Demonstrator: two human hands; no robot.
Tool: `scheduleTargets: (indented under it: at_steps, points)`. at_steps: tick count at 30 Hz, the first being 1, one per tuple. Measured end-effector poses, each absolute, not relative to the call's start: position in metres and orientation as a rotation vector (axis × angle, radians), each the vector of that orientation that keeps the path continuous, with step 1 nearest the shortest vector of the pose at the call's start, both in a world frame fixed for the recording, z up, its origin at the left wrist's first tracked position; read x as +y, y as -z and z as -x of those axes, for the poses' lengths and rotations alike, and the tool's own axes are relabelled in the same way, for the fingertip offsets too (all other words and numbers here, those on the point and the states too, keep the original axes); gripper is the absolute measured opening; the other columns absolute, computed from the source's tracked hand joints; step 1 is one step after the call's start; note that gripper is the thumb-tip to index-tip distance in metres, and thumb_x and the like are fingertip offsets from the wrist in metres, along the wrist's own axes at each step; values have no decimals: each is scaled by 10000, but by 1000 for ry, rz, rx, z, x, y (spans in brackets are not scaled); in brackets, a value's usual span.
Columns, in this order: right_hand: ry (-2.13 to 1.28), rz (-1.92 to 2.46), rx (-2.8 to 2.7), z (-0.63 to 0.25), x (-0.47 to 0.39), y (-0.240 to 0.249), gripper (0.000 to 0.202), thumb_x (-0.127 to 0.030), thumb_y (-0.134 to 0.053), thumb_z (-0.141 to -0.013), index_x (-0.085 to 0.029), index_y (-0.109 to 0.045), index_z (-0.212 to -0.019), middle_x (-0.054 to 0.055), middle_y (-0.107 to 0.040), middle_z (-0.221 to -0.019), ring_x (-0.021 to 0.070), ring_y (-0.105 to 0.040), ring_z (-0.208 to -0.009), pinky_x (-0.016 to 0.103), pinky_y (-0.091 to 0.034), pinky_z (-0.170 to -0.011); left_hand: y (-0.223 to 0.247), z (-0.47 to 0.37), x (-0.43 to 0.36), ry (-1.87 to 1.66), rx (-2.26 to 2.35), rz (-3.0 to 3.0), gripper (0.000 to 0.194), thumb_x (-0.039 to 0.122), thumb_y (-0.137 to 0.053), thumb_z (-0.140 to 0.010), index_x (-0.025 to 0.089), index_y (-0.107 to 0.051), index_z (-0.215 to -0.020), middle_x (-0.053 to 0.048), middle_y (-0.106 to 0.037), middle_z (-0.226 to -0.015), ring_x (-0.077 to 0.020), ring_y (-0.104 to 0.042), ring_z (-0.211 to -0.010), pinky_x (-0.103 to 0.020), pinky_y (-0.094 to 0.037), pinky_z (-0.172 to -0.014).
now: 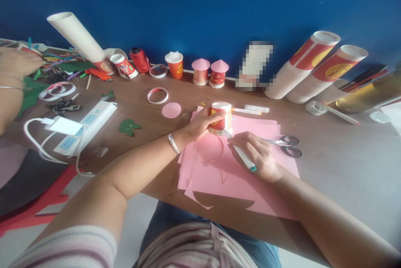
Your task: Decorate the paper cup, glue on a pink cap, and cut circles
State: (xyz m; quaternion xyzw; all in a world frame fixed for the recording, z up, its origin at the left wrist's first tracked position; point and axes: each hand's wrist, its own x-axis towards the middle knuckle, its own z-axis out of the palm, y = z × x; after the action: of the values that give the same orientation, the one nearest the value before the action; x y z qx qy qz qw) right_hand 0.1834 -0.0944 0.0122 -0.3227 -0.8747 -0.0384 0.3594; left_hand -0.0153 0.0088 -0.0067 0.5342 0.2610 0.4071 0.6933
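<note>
My left hand [200,125] is closed around the side of a red and white paper cup [220,118], held above a stack of pink paper [266,201]. In my right hand [255,153] is a white marker with a green end [246,159]; its other end points at the cup's lower edge, and I cannot tell whether it touches. Curved cut strips of pink paper lie below the cup. Black-handled scissors [290,146] rest on the paper's right side, beyond my right hand. Behind the cup lies a white pen with an orange end [247,111].
Two cups with pink cone tops [209,73] stand by the blue wall, near an orange cup [174,65]. Tall paper-cup stacks [302,67] lean at the right. A power strip [87,128] with cables lies left. Another person's hand [20,65] is at the far left.
</note>
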Motion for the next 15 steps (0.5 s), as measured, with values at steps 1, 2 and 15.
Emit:
scheduleTargets:
  at_steps: [1, 2, 15]
  points:
    - [105, 831, -2260, -183, -94, -12, 315, -41, -500, -968, -157, -620, -1236, 114, -701, -984, 202, -702, -856, 322, -609, -712, 6, 15, 9, -896, 578, -1198, 378, 530, -782, -848, 179, -642, -861, -25, -622, -798, -171, -635, -816, -332, -538, -794]
    - [112, 830, -2259, -183, -94, -12, 311, -35, -506, -965, -149, -621, -1231, 117, -701, -981, 205, -703, -855, 323, -609, -711, 6, 16, 8, -884, 575, -1200, 381, 539, -775, -852, 182, -640, -862, -21, -620, -789, -169, -634, -811, -331, -537, -795]
    - [150, 870, -2144, -181, -93, -8, 335, -6, -549, -931, -173, -628, -1210, 76, -696, -941, 191, -676, -785, 323, -574, -672, 5, 16, 8, -838, 550, -1130, 379, 523, -790, -840, 180, -643, -906, -21, -642, -820, -160, -644, -808, -326, -546, -776]
